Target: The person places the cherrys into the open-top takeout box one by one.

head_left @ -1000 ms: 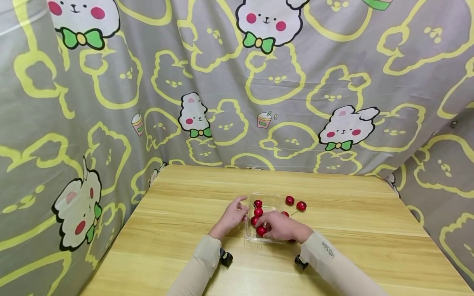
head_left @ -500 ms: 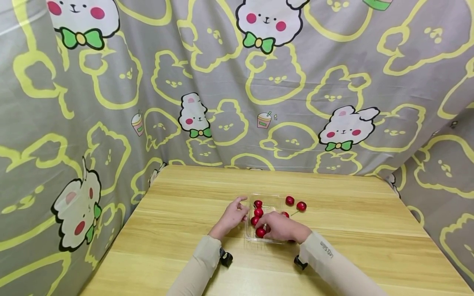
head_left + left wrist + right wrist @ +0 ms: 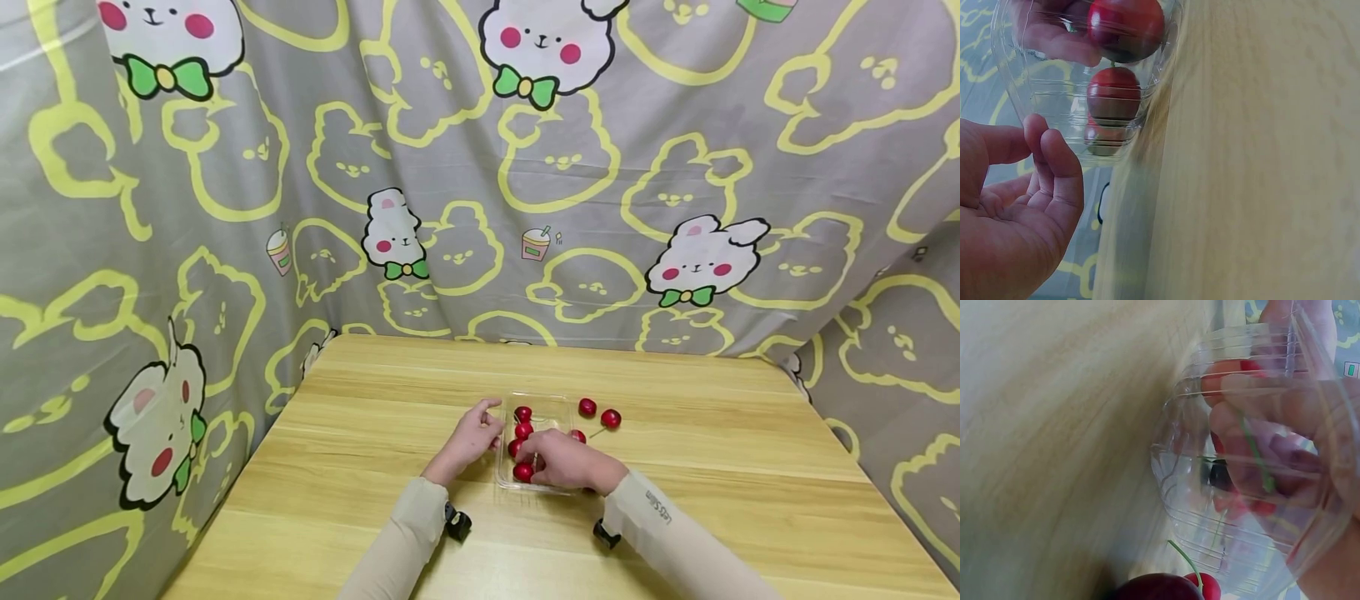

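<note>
The tub (image 3: 517, 487) sits on the table (image 3: 375, 392), its rim well inside every table edge in sight; broad tabletop stretches left and right of it, with a narrower strip behind it up to the curtain (image 3: 585, 283). Inside the tub, along its left wall, lie four cherries (image 3: 523, 431) in a row. The right hand (image 3: 566, 460) reaches over the tub's right side, bent fingers at the near cherry (image 3: 523, 472); whether they pinch or just touch it, I cannot tell. Outside the tub's left wall is the left hand (image 3: 474, 433), loosely bent fingers released. Right of the tub lie loose cherries (image 3: 611, 418), one close by its right wall.
</note>
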Demonstrator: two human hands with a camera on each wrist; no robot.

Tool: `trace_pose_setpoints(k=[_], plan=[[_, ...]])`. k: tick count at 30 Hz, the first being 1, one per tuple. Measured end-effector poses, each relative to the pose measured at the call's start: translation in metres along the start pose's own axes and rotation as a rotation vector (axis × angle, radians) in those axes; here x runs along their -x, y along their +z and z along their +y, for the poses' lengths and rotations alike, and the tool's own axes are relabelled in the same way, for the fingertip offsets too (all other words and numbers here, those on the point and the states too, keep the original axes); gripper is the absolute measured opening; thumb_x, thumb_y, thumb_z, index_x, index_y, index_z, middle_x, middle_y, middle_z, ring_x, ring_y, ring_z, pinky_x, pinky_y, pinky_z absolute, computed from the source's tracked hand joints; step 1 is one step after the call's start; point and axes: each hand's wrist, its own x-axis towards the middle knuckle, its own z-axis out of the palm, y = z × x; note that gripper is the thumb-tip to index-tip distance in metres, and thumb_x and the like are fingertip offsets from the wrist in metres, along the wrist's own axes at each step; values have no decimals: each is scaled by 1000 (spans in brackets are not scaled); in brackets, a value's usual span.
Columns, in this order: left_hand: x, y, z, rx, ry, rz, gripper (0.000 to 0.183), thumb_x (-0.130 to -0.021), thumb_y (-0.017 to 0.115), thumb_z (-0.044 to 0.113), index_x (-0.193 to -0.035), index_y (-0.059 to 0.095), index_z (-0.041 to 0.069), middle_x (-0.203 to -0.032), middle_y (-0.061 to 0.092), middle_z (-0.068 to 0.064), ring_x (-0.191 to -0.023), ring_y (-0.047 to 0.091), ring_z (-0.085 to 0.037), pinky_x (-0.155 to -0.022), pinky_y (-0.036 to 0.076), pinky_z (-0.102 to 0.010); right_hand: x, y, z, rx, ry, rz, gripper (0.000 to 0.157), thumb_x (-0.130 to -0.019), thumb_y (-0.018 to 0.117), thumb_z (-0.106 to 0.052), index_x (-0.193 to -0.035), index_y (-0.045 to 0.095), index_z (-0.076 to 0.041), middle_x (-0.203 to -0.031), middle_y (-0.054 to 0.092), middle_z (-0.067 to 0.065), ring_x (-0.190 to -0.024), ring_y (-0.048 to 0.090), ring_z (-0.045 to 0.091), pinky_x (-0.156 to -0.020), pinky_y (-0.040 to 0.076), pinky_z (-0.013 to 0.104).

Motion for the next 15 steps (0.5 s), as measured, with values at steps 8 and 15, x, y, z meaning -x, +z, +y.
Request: trace_pose_setpoints(k=[8, 15], plan=[[-2, 0, -4, 12, -3, 3, 45, -94, 49, -4, -136, 38, -10, -95, 54, -31, -61, 55, -15, -68, 54, -48, -1, 1, -1, 5, 7, 23, 10, -81, 73, -6, -88, 69, -12, -72, 58, -12, -63, 51, 0, -58, 46, 18], [-17, 2, -29, 7, -14, 24, 45, -94, 51, -2, -138, 39, -6, -94, 56, -27, -60, 54, -13, -64, 55, -41, -2, 3, -2, 7, 23, 21, 8, -82, 72, -7, -84, 67, -13, -69, 57, -14, -62, 51, -1, -56, 46, 18]])
